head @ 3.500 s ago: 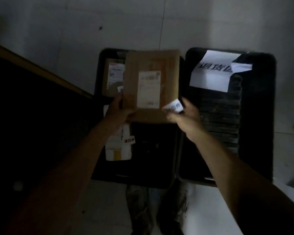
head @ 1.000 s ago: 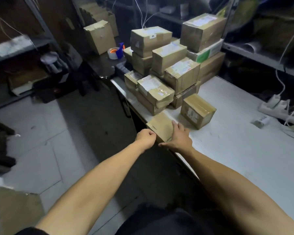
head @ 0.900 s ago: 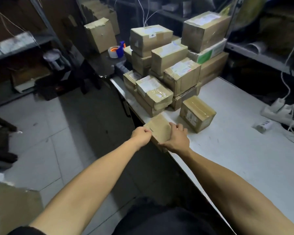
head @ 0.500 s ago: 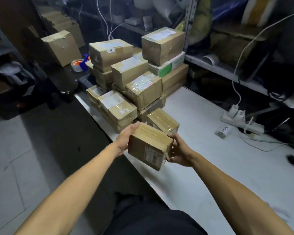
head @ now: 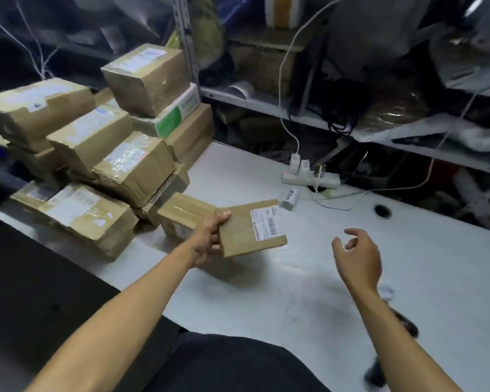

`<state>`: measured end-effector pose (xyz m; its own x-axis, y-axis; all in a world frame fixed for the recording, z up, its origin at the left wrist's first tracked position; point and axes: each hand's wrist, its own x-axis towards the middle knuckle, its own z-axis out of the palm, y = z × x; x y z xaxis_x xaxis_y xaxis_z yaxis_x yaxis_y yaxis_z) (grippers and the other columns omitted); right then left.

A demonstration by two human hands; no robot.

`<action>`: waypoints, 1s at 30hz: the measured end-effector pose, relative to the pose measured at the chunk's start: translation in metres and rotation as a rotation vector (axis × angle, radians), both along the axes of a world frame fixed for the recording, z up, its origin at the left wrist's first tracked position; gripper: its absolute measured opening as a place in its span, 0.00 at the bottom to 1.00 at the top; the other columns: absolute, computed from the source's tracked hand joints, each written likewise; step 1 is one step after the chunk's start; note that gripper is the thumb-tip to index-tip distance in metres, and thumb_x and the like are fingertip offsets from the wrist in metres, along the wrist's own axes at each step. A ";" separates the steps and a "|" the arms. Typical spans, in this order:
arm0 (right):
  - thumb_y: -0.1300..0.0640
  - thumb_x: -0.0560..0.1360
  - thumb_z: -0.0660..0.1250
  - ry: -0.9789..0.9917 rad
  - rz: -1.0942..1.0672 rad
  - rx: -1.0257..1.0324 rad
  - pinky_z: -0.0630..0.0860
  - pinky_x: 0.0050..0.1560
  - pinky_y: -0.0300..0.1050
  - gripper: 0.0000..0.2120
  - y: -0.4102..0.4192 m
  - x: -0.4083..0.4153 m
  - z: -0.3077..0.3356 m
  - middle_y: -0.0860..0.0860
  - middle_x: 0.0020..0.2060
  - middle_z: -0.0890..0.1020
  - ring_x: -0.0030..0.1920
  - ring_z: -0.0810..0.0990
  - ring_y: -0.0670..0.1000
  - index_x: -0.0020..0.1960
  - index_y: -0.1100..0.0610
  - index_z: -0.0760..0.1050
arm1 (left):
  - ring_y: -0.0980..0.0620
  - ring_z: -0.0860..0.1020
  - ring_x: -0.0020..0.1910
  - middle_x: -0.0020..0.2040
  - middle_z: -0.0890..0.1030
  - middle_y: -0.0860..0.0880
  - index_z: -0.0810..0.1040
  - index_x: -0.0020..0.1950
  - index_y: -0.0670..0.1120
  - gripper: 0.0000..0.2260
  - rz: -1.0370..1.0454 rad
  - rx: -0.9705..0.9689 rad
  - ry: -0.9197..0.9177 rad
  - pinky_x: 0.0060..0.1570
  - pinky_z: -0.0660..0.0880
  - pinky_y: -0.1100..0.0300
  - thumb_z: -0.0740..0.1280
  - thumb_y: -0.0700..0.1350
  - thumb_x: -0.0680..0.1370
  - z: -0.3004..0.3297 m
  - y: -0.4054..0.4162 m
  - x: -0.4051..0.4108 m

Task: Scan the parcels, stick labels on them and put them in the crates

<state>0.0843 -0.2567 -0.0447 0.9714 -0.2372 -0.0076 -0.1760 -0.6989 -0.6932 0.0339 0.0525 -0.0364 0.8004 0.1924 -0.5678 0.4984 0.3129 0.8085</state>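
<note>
Small brown cardboard parcel [head: 252, 229] held above the white surface [head: 309, 278] in left hand [head: 208, 239] grip, printed label up, likely for scanning. Right hand [head: 357, 257] loose, holding nothing.

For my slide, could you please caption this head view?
Left hand holds a labelled parcel above the white table, beside stacked boxes; right hand open, empty.
</note>
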 end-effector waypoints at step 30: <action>0.53 0.75 0.71 0.448 0.576 0.149 0.69 0.29 0.38 0.06 -0.015 -0.054 0.116 0.44 0.30 0.77 0.28 0.73 0.45 0.43 0.53 0.75 | 0.45 0.85 0.45 0.51 0.86 0.42 0.83 0.55 0.45 0.27 -0.368 0.262 0.059 0.52 0.80 0.52 0.75 0.64 0.67 0.023 -0.007 0.088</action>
<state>0.0307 -0.2719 0.0709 0.8379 0.3431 -0.4244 -0.0981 -0.6702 -0.7356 0.1222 0.0456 -0.0137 0.8101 0.0443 -0.5846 0.5858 -0.1048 0.8037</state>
